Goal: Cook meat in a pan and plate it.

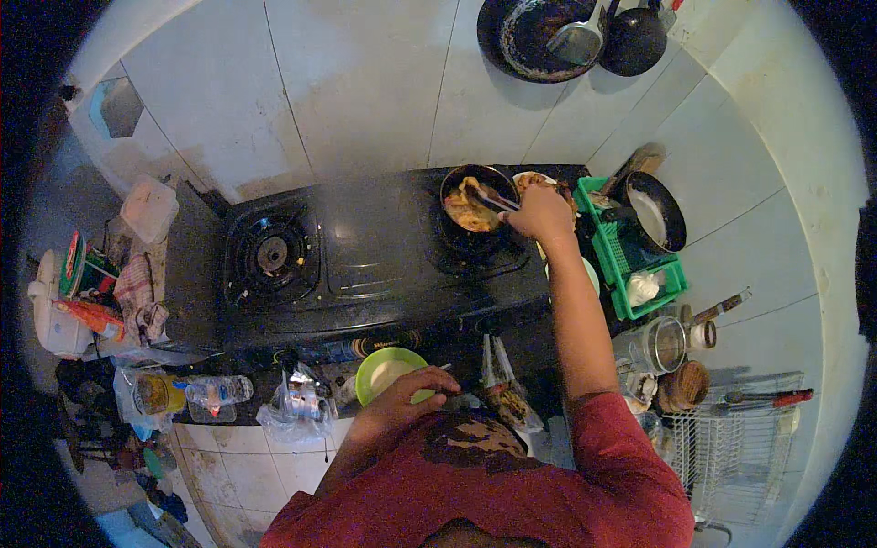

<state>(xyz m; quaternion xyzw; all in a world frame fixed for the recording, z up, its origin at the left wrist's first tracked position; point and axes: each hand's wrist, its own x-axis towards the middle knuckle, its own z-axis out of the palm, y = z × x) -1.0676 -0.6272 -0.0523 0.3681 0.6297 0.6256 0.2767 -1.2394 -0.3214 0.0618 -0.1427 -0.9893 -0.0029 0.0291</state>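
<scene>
My right hand [545, 214] is closed on metal tongs [503, 201], whose tips reach into a dark pan [479, 170] on the right burner. Browned pieces of food [473, 212] lie in the pan, some at the tongs' tips. Just behind my right hand, partly hidden by it, is a plate of browned food [533, 179]. My left hand [418, 390] rests, fingers bent, over the edge of a green bowl [375, 359] with pale contents near the counter's front edge. A thin utensil end shows by its fingers; whether the hand grips it cannot be told.
The left burner [273, 255] carries no pan. A green plastic basket [620, 294] and a small frying pan [675, 219] stand at the right. Glass jars [663, 344] and a wire rack [733, 452] lie nearer. A food-filled plastic bag [507, 397] is at the front; more pans [507, 41] hang on the wall.
</scene>
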